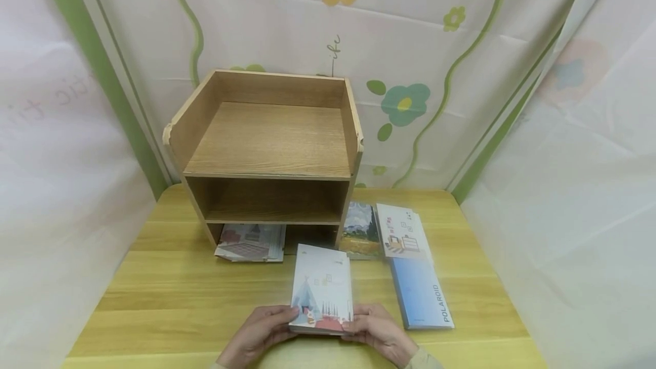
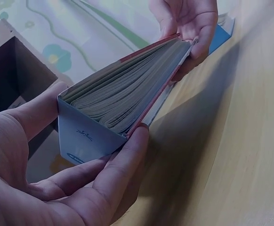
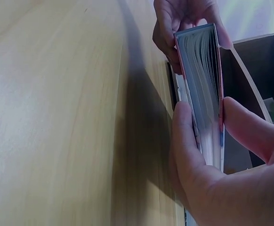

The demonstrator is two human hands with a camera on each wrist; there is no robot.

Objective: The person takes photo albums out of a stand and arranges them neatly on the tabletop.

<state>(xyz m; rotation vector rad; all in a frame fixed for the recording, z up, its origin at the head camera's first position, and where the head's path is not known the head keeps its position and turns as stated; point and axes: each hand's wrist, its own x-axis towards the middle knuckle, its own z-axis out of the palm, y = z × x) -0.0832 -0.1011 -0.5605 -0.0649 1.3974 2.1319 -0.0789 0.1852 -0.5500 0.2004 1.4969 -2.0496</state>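
Both hands hold a white photo album [image 1: 322,286] with a tent drawing on its cover, in front of the wooden shelf. My left hand [image 1: 262,328] grips its lower left edge, thumb on top and fingers beneath. On the lower right side, my right hand [image 1: 378,329] pinches the album the same way. In the left wrist view, the album's pale blue spine [image 2: 87,134] sits between thumb and fingers, and its thick stack of sleeve pages [image 2: 127,92] shows edge-on. The right wrist view shows the covers closed over the pages [image 3: 200,70].
A wooden shelf [image 1: 271,174] stands at the back, with an album [image 1: 251,242] poking out of its bottom compartment. To its right lie a landscape-covered album [image 1: 360,229], a white illustrated album [image 1: 402,231] and a blue POLAROID album [image 1: 421,295]. Flowered curtains [image 1: 287,27] surround the table.
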